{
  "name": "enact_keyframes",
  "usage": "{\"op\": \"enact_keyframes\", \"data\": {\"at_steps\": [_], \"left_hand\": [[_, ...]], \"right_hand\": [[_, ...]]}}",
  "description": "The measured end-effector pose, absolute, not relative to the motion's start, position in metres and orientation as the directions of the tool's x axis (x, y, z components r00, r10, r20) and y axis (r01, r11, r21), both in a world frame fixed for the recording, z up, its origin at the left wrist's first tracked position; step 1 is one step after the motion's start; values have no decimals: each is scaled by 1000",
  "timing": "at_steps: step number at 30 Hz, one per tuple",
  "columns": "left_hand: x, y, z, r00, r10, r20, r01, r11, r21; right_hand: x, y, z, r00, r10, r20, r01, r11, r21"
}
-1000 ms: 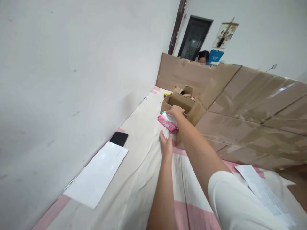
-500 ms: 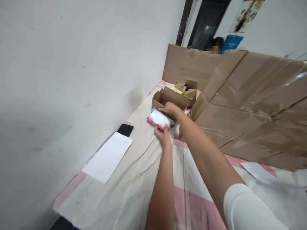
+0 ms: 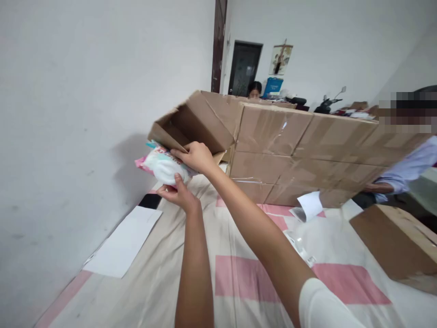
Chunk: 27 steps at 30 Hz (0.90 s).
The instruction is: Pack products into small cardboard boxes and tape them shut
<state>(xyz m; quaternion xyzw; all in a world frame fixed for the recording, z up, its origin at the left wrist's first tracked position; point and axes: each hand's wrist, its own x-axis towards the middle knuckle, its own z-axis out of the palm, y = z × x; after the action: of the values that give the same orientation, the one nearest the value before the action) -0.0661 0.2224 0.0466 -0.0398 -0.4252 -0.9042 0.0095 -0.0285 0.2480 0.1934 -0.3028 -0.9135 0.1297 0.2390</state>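
My left hand (image 3: 182, 195) holds a pack of wet wipes (image 3: 165, 167) from below, its thumb on the near side. The pack is white and pink with a pale lid and blue-green ends. My right hand (image 3: 197, 157) grips the near edge of an open cardboard box (image 3: 206, 130), fingers also against the top of the pack. The box is raised and tilted, with its opening facing me. Pack and box touch. The inside of the box is partly shadowed, so its contents cannot be made out.
A wall of taped cardboard (image 3: 266, 136) stands across the cloth-covered table (image 3: 201, 273). White paper (image 3: 126, 241) and a black phone-like object (image 3: 150, 201) lie left. Crumpled paper (image 3: 310, 206), clear plastic packaging (image 3: 298, 246) and another carton (image 3: 392, 246) lie right. Two other people are behind the cardboard.
The cardboard box and the wipes have been lifted off the table and brought nearer. My right hand now has the box edge in its grip. The view has swung right.
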Motion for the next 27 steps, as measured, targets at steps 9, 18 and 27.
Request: {"op": "enact_keyframes", "data": {"at_steps": [9, 18, 27], "left_hand": [[48, 168, 112, -846, 389, 364, -181, -852, 491], [64, 97, 169, -694, 344, 633, -198, -936, 292], [96, 24, 153, -592, 631, 501, -314, -753, 578]], "right_hand": [[128, 121, 257, -613, 568, 550, 612, 781, -125], [315, 87, 165, -480, 816, 321, 798, 559, -225], [339, 30, 108, -664, 627, 408, 672, 739, -41]]}}
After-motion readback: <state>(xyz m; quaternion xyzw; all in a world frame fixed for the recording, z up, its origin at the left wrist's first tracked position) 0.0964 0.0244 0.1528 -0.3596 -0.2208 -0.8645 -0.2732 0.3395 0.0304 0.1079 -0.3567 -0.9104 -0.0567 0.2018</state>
